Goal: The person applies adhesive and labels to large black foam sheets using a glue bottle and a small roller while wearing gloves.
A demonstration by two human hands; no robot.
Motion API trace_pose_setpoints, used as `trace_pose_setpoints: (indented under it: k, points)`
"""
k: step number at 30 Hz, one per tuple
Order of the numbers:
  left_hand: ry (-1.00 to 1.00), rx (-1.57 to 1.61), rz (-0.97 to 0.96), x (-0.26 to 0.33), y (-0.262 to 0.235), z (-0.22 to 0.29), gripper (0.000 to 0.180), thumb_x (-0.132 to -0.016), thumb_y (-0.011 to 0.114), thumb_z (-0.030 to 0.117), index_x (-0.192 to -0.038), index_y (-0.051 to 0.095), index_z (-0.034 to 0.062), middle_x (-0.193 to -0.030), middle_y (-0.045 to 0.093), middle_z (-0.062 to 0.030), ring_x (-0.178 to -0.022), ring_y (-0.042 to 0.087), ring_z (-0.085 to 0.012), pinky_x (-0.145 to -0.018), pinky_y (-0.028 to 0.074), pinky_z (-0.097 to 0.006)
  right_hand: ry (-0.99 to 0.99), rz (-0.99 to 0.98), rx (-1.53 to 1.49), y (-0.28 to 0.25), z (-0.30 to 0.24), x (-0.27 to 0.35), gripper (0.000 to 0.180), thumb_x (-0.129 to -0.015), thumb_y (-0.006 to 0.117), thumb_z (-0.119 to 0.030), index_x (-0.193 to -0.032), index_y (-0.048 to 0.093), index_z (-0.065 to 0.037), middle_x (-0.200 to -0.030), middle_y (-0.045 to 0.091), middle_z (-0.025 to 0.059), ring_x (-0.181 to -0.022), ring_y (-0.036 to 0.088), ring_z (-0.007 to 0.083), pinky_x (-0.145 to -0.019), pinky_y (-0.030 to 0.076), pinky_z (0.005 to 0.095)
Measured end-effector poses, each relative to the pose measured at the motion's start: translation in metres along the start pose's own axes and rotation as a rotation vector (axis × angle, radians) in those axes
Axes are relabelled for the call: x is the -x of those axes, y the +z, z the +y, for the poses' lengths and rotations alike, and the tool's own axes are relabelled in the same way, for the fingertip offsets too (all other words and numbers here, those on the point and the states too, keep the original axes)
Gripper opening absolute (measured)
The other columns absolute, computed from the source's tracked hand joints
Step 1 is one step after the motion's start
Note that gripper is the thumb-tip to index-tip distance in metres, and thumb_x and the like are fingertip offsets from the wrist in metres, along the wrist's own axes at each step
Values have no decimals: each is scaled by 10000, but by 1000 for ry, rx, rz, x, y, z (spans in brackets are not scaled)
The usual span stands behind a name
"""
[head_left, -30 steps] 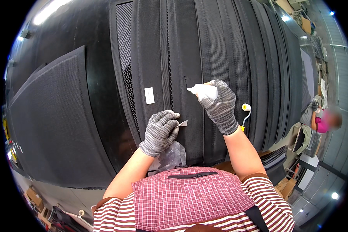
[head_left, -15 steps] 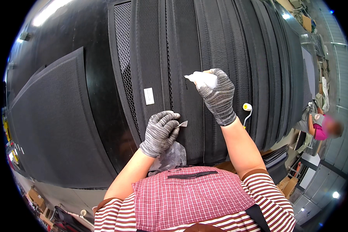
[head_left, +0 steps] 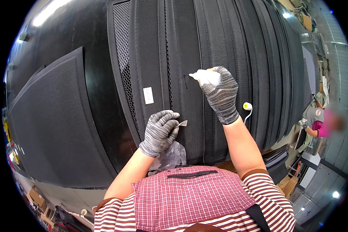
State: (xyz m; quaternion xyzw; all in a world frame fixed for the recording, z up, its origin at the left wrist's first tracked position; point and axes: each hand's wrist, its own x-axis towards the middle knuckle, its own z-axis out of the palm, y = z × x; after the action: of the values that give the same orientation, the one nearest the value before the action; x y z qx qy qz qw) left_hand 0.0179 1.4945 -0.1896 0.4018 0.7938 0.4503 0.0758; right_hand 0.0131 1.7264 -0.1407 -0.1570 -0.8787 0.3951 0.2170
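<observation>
My right hand (head_left: 225, 96), in a grey knit glove, is wrapped round a white squeeze bottle (head_left: 209, 77) whose narrow nozzle points left, just over a ribbed black panel (head_left: 187, 50). A thin dark, shiny line (head_left: 186, 82) bends at a corner on the panel beside the nozzle tip. My gloved left hand (head_left: 159, 132), lower and to the left, pinches a small pale label (head_left: 183, 123) by its edge. Another white label (head_left: 148, 95) lies flat on the panel's left part. Beneath my left wrist, a crumpled clear plastic bag (head_left: 172, 156) rests at the panel's near edge.
A small roller (head_left: 248, 106) with a yellow-centred head lies right of my right wrist. More black panels overlap to the right. A large dark textured sheet (head_left: 58, 123) covers the left side. Far right, another person (head_left: 317, 120) stands at the table's end.
My right hand and the bottle have shifted slightly right, and the dark line now shows a short upper stroke. My left hand stays put. The other person has changed posture.
</observation>
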Motion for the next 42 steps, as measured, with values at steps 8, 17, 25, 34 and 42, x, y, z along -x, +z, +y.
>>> trace_pose_setpoints:
  k: [8,17,25,34,42]
  points:
    - [-11,3,2,0,0,1,206,-695,748,61,-879,661,89,-1078,683,-51,-1082,609,-267,-948,457,-390,-6,17,19,-2,3,-1,262,-746,769,-146,-926,627,-20,-853,656,101,-758,666,209,-699,559,322]
    - [-8,8,7,-2,-1,2,198,-693,735,51,-872,658,83,-1052,688,-49,-1065,616,-268,-933,466,-390,3,-20,80,-10,1,11,264,-743,758,-168,-916,622,-24,-838,643,112,-746,662,245,-686,555,343]
    - [4,2,10,-1,0,0,191,-703,727,54,-879,658,82,-1060,684,-54,-1059,615,-275,-930,467,-394,7,-50,48,-15,-1,27,268,-736,758,-153,-926,619,-25,-850,635,110,-748,657,237,-686,557,337]
    - [10,-5,-1,-1,0,0,199,-709,724,90,-898,664,72,-1065,681,-54,-1065,617,-258,-942,457,-397,8,-48,57,-17,-3,30,259,-737,761,-144,-926,621,-37,-832,645,101,-730,661,225,-683,558,329]
    - [7,3,13,-1,1,0,197,-698,732,52,-879,658,81,-1058,688,-56,-1061,620,-275,-932,468,-393,24,-36,8,-12,-16,16,260,-736,754,-176,-909,631,-26,-845,639,105,-733,656,234,-675,552,337]
